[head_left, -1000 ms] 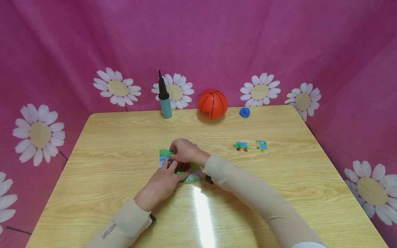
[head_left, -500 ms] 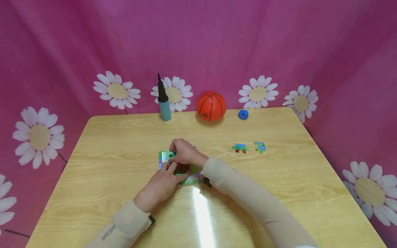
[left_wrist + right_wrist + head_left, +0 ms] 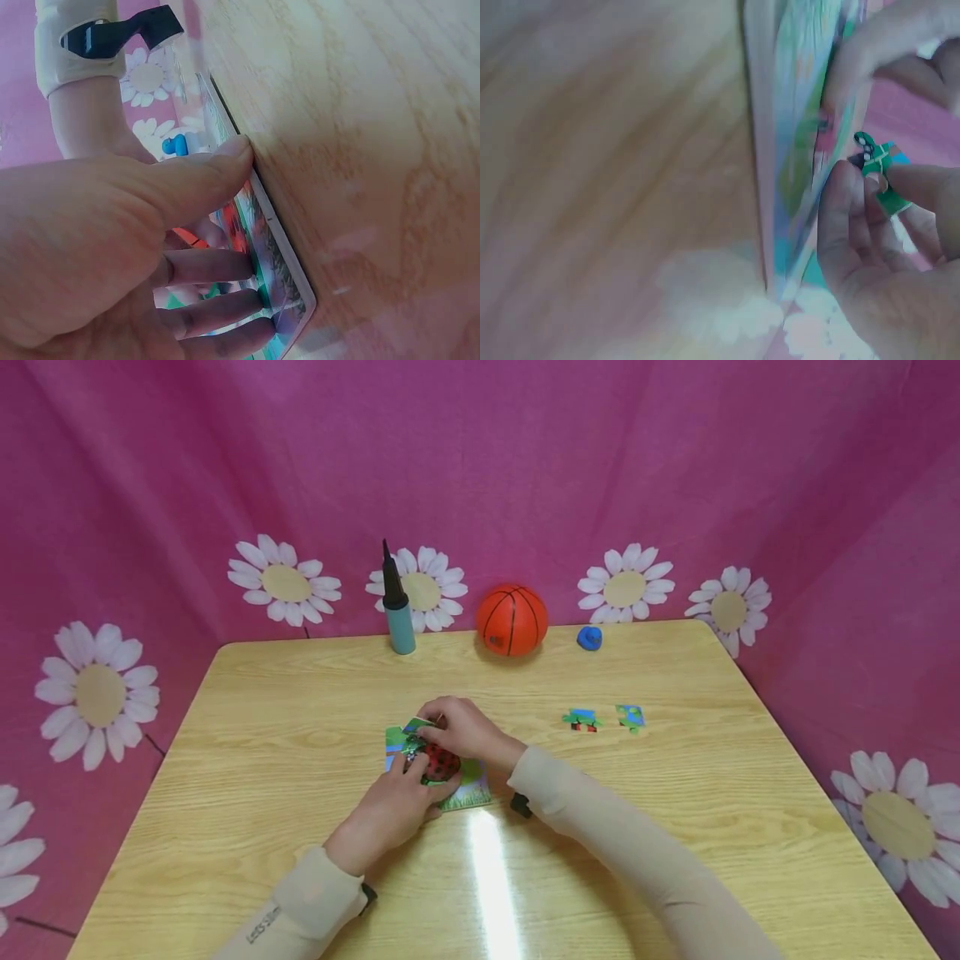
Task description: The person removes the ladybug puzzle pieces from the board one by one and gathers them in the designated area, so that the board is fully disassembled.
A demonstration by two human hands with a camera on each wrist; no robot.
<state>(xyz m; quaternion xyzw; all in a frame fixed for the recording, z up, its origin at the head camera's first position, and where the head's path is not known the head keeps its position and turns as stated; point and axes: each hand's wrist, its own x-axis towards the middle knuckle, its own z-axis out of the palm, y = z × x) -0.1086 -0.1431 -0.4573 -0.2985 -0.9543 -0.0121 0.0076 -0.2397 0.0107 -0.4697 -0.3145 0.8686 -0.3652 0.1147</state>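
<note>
The right hand point(image 3: 467, 728) pinched a green puzzle piece point(image 3: 417, 725), tilted at the eleven o'clock part of the puzzle board point(image 3: 471, 796); contact between the two could not be told. The left hand point(image 3: 393, 797) gripped nothing, its extended fingers resting on the board from eight o'clock (beside a red, black-spotted ladybird picture). Two loose pieces point(image 3: 581, 720) lay on the counter point(image 3: 300, 693) between two and three o'clock from the board, a red ball point(image 3: 512, 620) well apart at one.
</note>
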